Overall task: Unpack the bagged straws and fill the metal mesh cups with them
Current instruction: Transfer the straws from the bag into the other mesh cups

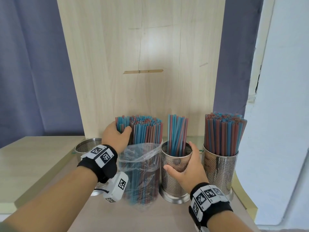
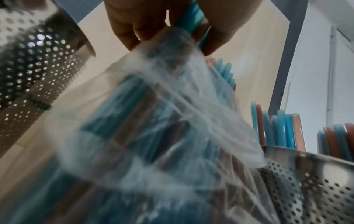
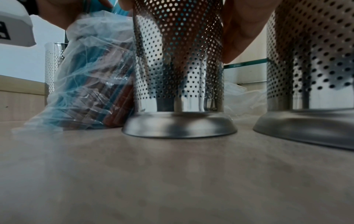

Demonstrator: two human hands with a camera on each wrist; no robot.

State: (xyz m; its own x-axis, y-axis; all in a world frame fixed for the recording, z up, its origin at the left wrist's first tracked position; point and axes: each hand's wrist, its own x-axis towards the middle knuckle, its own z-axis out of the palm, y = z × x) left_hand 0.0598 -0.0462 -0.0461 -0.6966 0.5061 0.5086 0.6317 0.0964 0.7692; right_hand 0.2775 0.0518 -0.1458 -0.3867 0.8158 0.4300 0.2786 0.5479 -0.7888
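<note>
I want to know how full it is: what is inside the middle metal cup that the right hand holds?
The middle cup holds a loose, upright bunch of blue and red straws, with room left. The right hand covers part of its wall; the cup's bottom inside is hidden.

Blue and red straws [image 1: 145,129] stand in a clear bag [image 1: 140,173] beside three upright mesh cups [image 1: 177,166].

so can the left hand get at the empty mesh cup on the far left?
Probably yes: the empty mesh cup stands open just beside the left hand, nothing between, but that hand first has to release its bunch of straws.
</note>
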